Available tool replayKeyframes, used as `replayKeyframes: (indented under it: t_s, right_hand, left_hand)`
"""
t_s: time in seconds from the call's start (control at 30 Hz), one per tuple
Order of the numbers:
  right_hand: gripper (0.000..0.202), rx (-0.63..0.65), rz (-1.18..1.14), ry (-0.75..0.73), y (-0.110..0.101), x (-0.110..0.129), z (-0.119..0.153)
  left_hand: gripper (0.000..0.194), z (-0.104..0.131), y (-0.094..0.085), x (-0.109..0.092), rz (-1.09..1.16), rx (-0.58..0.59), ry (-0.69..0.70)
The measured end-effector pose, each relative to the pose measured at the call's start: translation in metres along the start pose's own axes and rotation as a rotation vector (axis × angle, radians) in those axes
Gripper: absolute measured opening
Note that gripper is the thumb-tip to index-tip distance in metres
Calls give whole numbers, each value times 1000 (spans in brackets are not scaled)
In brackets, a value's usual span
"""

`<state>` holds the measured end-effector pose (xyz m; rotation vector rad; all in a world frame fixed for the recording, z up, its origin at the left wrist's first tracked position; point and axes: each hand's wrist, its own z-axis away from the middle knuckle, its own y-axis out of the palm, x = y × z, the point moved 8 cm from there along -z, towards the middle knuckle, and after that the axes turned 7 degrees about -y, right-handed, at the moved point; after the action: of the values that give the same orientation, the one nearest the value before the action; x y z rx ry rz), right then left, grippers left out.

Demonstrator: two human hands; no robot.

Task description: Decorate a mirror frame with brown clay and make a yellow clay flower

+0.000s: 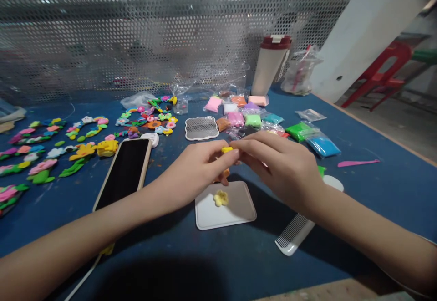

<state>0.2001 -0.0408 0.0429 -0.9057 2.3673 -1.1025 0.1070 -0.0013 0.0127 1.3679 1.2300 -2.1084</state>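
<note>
The left hand pinches a small, soft-looking yellow piece between thumb and forefinger, above the far edge of a tray. The right hand meets it there, its fingertips bunched against the left's; whether they also grip the piece is hidden.

Below the 2 hands lies the tray, a white rectangle with rounded corners, bearing 1 pale yellow, 5-petalled flower. The hands cover part of its far edge. A white plastic comb lies slanted to the right, its middle blocked from view by the right wrist.

Left of the tray, a black-screened phone in a pale case lies near the left forearm. Farther left are many bright, flower-shaped decorations. Beyond the hands are a wavy-edged mirror and small clear packets of coloured material, the nearest partly hidden. A pink plastic tool lies right. Behind stands a cream tumbler with a dark red lid.
</note>
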Motion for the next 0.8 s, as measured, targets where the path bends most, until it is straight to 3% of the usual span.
replayKeyframes:
  t_s: [0.23,0.33,0.53,0.63,0.8]
  right_hand:
    - [21,61,60,15,11,1,2]
    - [17,113,-159,103,18,-7,3]
    - [13,63,-768,504,30,-30,18]
    - [12,4,-945,600,38,-30,25]
    - [14,-95,-975,599,38,-28,28]
  left_hand:
    - [28,1,-8,-7,-161,-73,41]
    - [26,-4,-10,0,-93,-39,-10]
    - [18,-8,-2,11,210,115,-83]
    - [18,-7,-2,12,166,73,-76]
    - [27,-7,-3,7,-58,22,-2]
